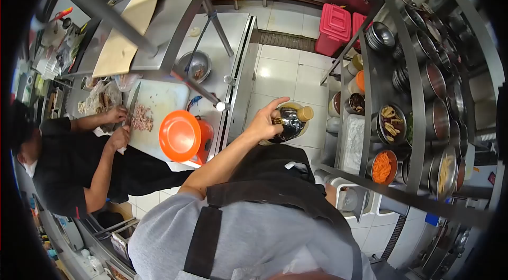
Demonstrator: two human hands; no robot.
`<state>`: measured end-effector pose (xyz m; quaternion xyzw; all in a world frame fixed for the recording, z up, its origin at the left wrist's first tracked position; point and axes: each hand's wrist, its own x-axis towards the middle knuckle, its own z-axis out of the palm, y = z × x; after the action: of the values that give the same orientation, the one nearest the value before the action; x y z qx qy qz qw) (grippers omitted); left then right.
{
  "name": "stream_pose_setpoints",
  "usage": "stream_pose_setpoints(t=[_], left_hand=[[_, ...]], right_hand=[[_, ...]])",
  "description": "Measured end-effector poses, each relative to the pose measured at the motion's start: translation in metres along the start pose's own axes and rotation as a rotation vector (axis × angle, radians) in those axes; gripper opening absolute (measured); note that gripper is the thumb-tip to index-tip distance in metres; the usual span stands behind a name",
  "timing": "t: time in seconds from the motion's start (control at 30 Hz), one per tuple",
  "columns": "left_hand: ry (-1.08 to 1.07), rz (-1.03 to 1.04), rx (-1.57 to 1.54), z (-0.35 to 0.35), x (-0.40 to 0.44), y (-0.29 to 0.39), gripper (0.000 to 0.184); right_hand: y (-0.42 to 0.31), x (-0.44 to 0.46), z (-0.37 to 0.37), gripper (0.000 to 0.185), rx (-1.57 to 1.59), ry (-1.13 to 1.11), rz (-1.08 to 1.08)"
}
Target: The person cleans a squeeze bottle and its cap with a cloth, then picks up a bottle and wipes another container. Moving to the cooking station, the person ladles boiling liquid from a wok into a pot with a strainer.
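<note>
My left hand (267, 123) is wrapped around the neck side or handle of a large dark bottle (290, 125) with a gold cap (305, 114). One finger stretches out along the top of it. The bottle hangs over the tiled floor in front of my dark apron. Only a small patch of skin from my right arm (330, 194) shows beside the apron, near a white plastic bin (365, 199); the right hand itself is hidden.
To the left, a co-worker (69, 158) cuts chopped meat (142, 117) with a knife on a white board (161, 95). An orange bowl (180, 135) and a steel bowl (194, 66) stand nearby. Shelves on the right hold shredded carrot (382, 167). Ahead is a red lidded bin (334, 23).
</note>
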<state>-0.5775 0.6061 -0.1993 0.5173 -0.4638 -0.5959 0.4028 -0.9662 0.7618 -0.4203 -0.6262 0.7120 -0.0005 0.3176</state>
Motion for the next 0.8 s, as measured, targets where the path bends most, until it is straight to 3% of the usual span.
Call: stream_pose_setpoints(t=[0.13,0.2,0.3,0.47,0.6,0.8], left_hand=[[0.034,0.06,-0.077,-0.012,0.066,0.035,0.084],[0.057,0.07,-0.057,-0.023,0.111,0.034,0.084],[0.129,0.059,0.0,-0.034,0.163,0.043,0.085],[0.392,0.082,-0.133,-0.058,0.224,0.087,0.086],[0.525,0.142,-0.204,-0.082,0.255,0.114,0.089],[0.699,0.247,-0.313,-0.137,0.301,0.136,0.087]], right_hand=[[-0.012,0.095,-0.056,0.034,-0.074,0.015,0.119],[-0.02,0.15,-0.076,0.028,-0.081,0.109,0.037],[-0.07,0.243,-0.113,0.03,-0.082,-0.004,-0.02],[-0.154,0.404,-0.167,0.028,-0.118,0.032,-0.23],[-0.229,0.485,-0.233,0.027,-0.081,0.043,-0.323],[-0.284,0.591,-0.254,0.026,-0.178,-0.023,-0.453]])
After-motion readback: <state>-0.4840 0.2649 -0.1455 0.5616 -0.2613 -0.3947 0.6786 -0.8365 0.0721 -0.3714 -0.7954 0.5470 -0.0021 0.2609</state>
